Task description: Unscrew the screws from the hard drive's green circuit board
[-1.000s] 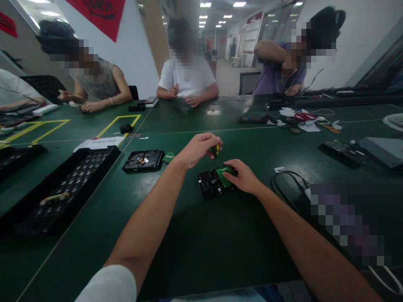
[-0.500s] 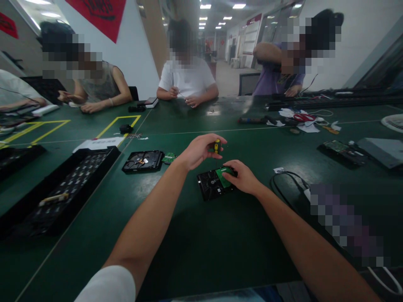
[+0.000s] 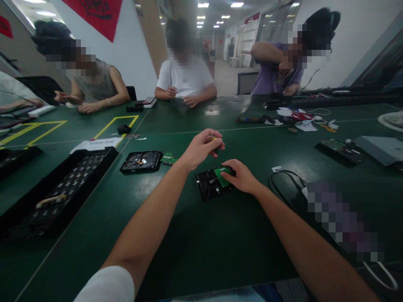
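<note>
My left hand (image 3: 204, 147) is raised above the table, its fingers closed around a small yellow-and-black screwdriver (image 3: 215, 139). Only a bit of its yellow handle shows between the fingers; the shaft cannot be made out. Below it lies a black hard drive (image 3: 206, 186) with a green circuit board (image 3: 222, 176) on its upper face. My right hand (image 3: 243, 176) grips the drive's right side, thumb on the board and fingers over the far edge. Left of my left forearm are another hard drive (image 3: 141, 161) and a loose green circuit board (image 3: 169, 158).
On the left stands a long black tray (image 3: 103, 161) containing small parts. To the right lie a cable (image 3: 273, 184), a drive with exposed board (image 3: 338, 150) and a grey box (image 3: 379, 149). Several people sit across the green table (image 3: 189, 247); papers (image 3: 304, 125) lie toward the back right.
My left hand has turned and lifted slightly, so its fingers now cover most of the screwdriver. My right hand stays on the hard drive. The whole view has shifted a little.
</note>
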A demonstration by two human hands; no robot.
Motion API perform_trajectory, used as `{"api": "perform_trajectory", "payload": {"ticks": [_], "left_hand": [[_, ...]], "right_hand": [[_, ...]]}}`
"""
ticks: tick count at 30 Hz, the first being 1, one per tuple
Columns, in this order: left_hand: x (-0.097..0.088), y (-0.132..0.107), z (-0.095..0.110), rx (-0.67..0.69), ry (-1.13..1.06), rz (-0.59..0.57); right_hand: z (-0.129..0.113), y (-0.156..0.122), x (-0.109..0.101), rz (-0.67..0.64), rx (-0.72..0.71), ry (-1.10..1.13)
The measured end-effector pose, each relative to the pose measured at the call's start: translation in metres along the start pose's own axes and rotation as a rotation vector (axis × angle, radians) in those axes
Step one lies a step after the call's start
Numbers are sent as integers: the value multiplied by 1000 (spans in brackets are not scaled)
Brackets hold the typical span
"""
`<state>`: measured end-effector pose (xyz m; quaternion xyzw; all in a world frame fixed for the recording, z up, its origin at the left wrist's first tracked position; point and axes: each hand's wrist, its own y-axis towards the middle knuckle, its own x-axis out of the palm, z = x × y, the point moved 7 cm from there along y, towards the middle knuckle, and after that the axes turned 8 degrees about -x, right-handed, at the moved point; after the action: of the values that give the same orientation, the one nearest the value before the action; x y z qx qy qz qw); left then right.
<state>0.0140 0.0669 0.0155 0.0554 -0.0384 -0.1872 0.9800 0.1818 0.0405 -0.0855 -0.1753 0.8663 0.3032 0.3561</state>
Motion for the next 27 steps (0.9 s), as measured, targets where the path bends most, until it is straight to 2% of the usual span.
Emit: {"api": "perform_trajectory", "payload": {"ticks": [7,14,16,23,27], "left_hand": [[1,-1,-3,-105,-120,-77],[-6,0,0,-38,43,118],[-5,-1,2,-8,53,120],[6,-4,7,19,87,4],[1,-4,4,12,120,70]], "right_hand": [[2,-1,0,1,10,-16],[0,0,0,-20,7,-13],[1,0,0,-22,12,-13],[0,0,0,-7,12,0],[0,0,1,1,-8,3]]}}
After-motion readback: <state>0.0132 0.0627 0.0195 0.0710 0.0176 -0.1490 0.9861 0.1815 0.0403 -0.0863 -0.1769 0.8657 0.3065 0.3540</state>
